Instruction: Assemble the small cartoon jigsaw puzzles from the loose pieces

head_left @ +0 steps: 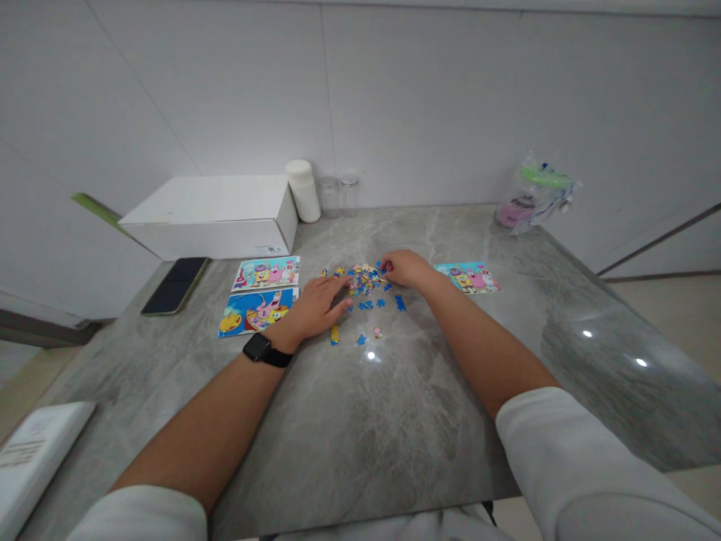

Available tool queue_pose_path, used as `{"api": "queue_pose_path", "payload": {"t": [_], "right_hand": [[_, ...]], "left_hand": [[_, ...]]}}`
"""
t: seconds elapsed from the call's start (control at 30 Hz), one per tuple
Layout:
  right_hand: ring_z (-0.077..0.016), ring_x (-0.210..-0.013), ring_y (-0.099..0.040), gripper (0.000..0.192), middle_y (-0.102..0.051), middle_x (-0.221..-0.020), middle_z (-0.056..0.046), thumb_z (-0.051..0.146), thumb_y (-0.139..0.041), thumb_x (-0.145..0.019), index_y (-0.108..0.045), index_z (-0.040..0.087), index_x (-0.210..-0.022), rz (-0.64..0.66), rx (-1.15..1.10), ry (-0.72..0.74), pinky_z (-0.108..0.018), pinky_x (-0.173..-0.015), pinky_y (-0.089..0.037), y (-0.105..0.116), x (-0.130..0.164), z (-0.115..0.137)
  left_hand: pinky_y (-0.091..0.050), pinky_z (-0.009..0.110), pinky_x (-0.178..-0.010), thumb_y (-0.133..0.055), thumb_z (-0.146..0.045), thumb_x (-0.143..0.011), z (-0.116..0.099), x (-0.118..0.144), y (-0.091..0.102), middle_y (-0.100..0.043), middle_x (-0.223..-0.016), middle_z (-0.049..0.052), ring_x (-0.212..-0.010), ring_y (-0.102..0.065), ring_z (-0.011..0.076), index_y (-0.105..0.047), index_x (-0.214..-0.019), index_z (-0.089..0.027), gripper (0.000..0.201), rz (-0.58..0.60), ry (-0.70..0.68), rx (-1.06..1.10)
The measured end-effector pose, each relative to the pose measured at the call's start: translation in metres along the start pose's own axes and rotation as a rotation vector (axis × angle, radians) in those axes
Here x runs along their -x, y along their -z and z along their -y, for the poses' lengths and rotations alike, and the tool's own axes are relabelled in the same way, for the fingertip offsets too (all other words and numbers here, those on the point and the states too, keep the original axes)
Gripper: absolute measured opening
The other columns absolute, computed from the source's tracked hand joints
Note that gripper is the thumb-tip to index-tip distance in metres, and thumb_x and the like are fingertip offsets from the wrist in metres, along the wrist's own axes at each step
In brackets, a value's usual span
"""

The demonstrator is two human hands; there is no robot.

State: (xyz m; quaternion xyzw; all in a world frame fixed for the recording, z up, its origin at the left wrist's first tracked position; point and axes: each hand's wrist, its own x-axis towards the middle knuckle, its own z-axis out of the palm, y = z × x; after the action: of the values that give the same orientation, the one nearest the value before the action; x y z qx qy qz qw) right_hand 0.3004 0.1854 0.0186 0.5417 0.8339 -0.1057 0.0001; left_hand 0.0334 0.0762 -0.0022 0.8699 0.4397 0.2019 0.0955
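Note:
A heap of small jigsaw puzzle pieces [366, 279] lies on the grey marbled table, with several loose blue pieces [379, 303] in front of it. My left hand [322, 304] rests at the heap's left side, fingers stretched out and apart, a watch on its wrist. At the heap's right edge my right hand [406, 268] has its fingertips pinched together; whatever is between them is too small to make out. Nearer to me lie a yellow piece [335, 335], a blue piece [361, 340] and a pink piece [378, 331]. A cartoon picture card [470, 277] lies beside my right forearm.
Two more cartoon cards, an upper one [266, 273] and a lower one [248, 314], lie left of my left hand. Further left is a phone [176, 286]. Behind stand a white box [208, 218], a white bottle [303, 191] and clear jars [349, 197]. A plastic bag [532, 197] sits back right.

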Motion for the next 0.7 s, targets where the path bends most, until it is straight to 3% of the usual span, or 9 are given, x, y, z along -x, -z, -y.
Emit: {"api": "queue_pose_path", "payload": {"t": [0.33, 0.47, 0.7], "right_hand": [[-0.0207, -0.1, -0.071, 0.028, -0.08, -0.111, -0.008, 0.023, -0.068, -0.091, -0.079, 0.022, -0.117, -0.046, -0.014, -0.086, -0.027, -0.082, -0.047, 0.003, -0.002, -0.015], [-0.0215, -0.104, -0.068, 0.031, -0.078, -0.112, -0.009, 0.026, -0.065, -0.095, -0.077, 0.022, -0.123, -0.15, -0.064, 0.017, -0.028, -0.09, -0.046, -0.003, -0.003, -0.004], [-0.0218, -0.105, -0.066, 0.025, -0.075, -0.113, -0.01, 0.025, -0.067, -0.093, -0.08, 0.021, -0.113, -0.14, -0.057, 0.139, -0.028, -0.092, -0.045, -0.011, -0.002, 0.009]], "left_hand": [[-0.046, 0.05, -0.112, -0.047, -0.042, -0.107, 0.006, 0.0, -0.004, -0.072, -0.132, 0.012, -0.124, -0.064, 0.0298, -0.054, -0.149, -0.02, 0.048, -0.053, 0.056, -0.031], [-0.045, 0.051, -0.115, -0.046, -0.042, -0.108, 0.005, 0.001, -0.005, -0.069, -0.14, 0.013, -0.129, -0.062, 0.0306, -0.055, -0.149, -0.019, 0.048, -0.063, 0.052, -0.043], [-0.044, 0.051, -0.116, -0.047, -0.042, -0.108, 0.004, 0.0, -0.004, -0.068, -0.141, 0.013, -0.131, -0.061, 0.0303, -0.056, -0.148, -0.02, 0.047, -0.063, 0.049, -0.02]]}}
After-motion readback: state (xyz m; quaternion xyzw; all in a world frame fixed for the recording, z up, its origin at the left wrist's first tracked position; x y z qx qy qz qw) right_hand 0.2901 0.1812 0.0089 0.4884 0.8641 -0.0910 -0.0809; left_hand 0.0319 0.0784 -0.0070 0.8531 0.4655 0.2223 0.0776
